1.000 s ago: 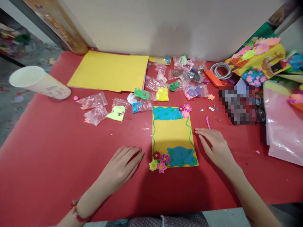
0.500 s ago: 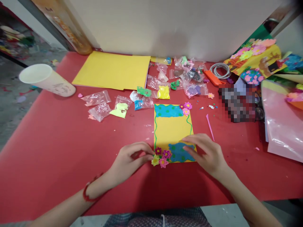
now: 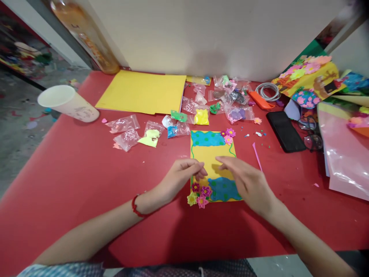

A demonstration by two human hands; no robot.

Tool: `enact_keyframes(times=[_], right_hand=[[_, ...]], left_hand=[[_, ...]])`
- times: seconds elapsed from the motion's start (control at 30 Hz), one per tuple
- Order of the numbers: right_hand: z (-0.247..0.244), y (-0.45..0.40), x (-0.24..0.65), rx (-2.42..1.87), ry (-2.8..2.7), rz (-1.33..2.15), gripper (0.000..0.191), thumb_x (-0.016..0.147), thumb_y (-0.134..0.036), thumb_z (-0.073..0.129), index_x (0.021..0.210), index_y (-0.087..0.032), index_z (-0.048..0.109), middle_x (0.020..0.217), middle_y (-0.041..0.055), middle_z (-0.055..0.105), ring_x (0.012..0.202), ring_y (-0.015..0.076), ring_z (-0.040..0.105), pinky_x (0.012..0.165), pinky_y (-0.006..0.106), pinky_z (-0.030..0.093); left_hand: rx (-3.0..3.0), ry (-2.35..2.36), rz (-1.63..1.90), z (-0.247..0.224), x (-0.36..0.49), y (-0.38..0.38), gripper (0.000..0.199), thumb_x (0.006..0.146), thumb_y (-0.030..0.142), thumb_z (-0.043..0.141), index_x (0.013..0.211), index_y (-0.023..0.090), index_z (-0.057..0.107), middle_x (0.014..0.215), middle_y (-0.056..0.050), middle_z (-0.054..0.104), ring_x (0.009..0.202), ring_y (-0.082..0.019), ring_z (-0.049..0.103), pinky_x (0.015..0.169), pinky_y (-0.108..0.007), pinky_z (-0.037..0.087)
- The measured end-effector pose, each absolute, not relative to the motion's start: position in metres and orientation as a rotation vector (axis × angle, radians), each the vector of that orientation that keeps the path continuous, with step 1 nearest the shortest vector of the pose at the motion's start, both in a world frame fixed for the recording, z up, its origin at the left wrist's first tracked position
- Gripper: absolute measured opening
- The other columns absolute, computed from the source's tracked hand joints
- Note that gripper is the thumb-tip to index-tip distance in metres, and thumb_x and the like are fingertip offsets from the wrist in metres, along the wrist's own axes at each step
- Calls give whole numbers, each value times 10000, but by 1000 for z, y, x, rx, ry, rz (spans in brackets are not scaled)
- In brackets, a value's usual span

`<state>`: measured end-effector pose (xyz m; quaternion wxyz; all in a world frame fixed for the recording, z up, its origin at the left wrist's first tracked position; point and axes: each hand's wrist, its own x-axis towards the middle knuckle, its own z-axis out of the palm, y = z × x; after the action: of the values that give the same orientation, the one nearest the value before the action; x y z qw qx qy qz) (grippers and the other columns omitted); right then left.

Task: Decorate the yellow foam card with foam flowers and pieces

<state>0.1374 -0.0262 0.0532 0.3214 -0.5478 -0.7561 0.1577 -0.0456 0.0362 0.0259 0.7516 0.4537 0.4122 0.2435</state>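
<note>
A yellow card (image 3: 206, 156) lies on the red table, with wavy green lines along its sides and a blue dotted band (image 3: 209, 138) at its top. Another blue patch (image 3: 223, 189) covers its lower right. Pink and purple clay flowers (image 3: 229, 135) sit at the top right corner; several more flowers (image 3: 202, 201), one of them pale yellow, cluster at the bottom left. Over the card's left side my left hand (image 3: 184, 176) is closed, thumb against curled fingers; whatever it may hold is hidden. My right hand (image 3: 249, 182) hovers over the right side, fingers stretched out, holding nothing visible.
Small bags of coloured clay (image 3: 201, 116) lie behind the card, near a yellow folder (image 3: 144, 92). A paper cup (image 3: 69, 103) leans at the left. On the right are a pink stick (image 3: 257, 156), a phone (image 3: 285, 131), glasses (image 3: 313, 141) and an orange cutter-like object (image 3: 261, 100).
My left hand has left the bottom-left flowers and moved up and right over the card. My right hand stays above the right side, shifted slightly. The whole view has shifted a little.
</note>
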Motion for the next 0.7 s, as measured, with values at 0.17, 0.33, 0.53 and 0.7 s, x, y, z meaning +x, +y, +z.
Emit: enact_keyframes(times=[0.17, 0.33, 0.53, 0.7], right_hand=[[72, 6, 160, -1612, -1675, 346, 117, 802, -268, 641, 709, -203, 667, 607, -25, 680, 547, 106, 638, 520, 203, 492], [85, 48, 176, -1483, -1511, 460, 157, 843, -247, 566, 952, -219, 676, 824, 10, 722, 674, 132, 673, 663, 291, 558], [89, 90, 176, -1387, -1334, 455, 169, 819, -306, 613, 700, -198, 664, 578, -7, 638, 501, 115, 598, 523, 280, 523], [88, 114, 180, -1315, -1340, 504, 88, 739, -145, 668, 810, -196, 680, 742, -24, 681, 650, 99, 635, 649, 270, 531]], left_hand=[[1285, 970, 663, 38, -57, 59, 271, 809, 346, 547, 633, 160, 634, 600, -14, 609, 581, -110, 544, 591, -246, 435], [1979, 957, 762, 42, -66, 78, 269, 858, 281, 483, 651, 165, 608, 647, -29, 616, 627, -134, 550, 613, -272, 420], [2369, 1029, 813, 43, -57, 110, 249, 868, 239, 463, 674, 159, 598, 680, -40, 619, 652, -143, 540, 605, -272, 396], [2446, 1076, 700, 45, -18, 145, 173, 823, 156, 489, 722, 129, 626, 743, -64, 641, 685, -152, 563, 632, -265, 409]])
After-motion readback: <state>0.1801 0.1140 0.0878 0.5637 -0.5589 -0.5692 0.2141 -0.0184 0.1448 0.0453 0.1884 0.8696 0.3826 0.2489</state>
